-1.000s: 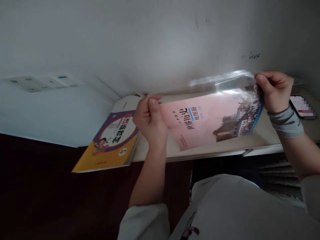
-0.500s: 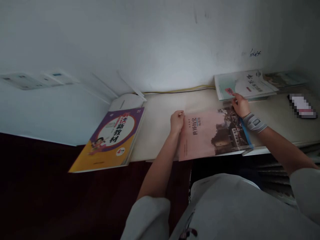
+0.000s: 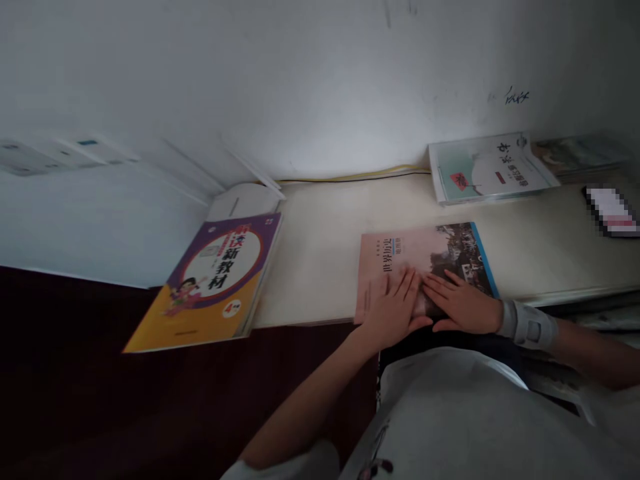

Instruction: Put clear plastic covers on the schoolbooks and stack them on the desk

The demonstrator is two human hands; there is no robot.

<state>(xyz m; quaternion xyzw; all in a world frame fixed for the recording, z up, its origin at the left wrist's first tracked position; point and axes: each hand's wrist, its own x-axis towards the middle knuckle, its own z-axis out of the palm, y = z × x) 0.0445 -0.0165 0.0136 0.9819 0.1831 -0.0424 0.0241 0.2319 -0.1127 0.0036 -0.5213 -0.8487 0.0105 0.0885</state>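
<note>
left hand [image 3: 395, 310]: flat, palm down, fingers spread out straight on the pink book [image 3: 400, 250]. Not gripping anything, just pressing.
right hand [image 3: 463, 307]: same deal, open and flat right beside the left, fingertips touching it. There's a grey wrist wrap [image 3: 530, 325] on that arm.
where the book is: lying flat on the desk [image 3: 320, 253], cover up, with its near edge right at the desk's front edge, under both hands.
slip risk: since the hands only press on the near end and nothing is pinched, I reckon any push toward the body could slide the book off the front edge into the lap.
cover risk: a sideways drag with flat palms could crease or scuff the cover.
purple and yellow book [image 3: 210, 287]: honestly the sketchier one. It hangs well over the desk's left corner, tilted, so a knock from the left elbow or a jolt to the desk could tip it to the floor.
other stuff: a teal and white book [image 3: 493, 167] and a phone [image 3: 613, 212] sit at the back right, well apart from the hands, so they look safe enough.
</note>
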